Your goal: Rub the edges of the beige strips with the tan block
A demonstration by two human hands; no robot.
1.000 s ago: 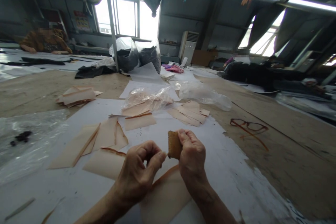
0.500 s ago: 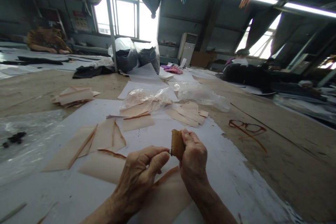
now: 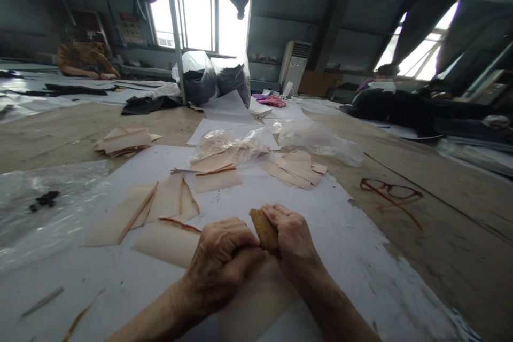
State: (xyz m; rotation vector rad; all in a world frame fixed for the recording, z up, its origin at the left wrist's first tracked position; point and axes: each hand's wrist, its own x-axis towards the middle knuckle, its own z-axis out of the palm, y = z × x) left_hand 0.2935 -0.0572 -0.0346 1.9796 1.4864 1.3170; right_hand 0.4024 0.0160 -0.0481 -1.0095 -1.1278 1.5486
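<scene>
Right hand (image 3: 292,232) and left hand (image 3: 226,256): your right thumb and fingers pinch a small brown piece (image 3: 264,228) by its right side, leaving the left side uncovered, apparently to give your left hand access. Your left fingers are curled in with the thumb low, at the piece's lower end; whether they pinch anything there cannot be told. Both hands hold the brown piece tilted, raised over the near part of the white sheet (image 3: 344,240). Below them, a beige panel (image 3: 258,307) lies toward the sheet's near side, partly hidden by your hands and wrists. To its left, brown-edged panels (image 3: 120,219) overlap, likely set there for easy reach. Toward the sheet's far edge, a crumpled clear bag (image 3: 236,144) partly covers more beige pieces; beside it, near the right edge, loose beige pieces (image 3: 298,168) are fanned, which leaves their edges separate. Beyond the sheet's left edge, a beige stack (image 3: 124,141) rests on the tabletop (image 3: 452,246), and dark bits (image 3: 47,200) sit on clear plastic film (image 3: 80,187), presumably gathered there to stay together. Past the ragged right edge, glasses (image 3: 388,188) lie unfolded, well apart from your hands.
</scene>
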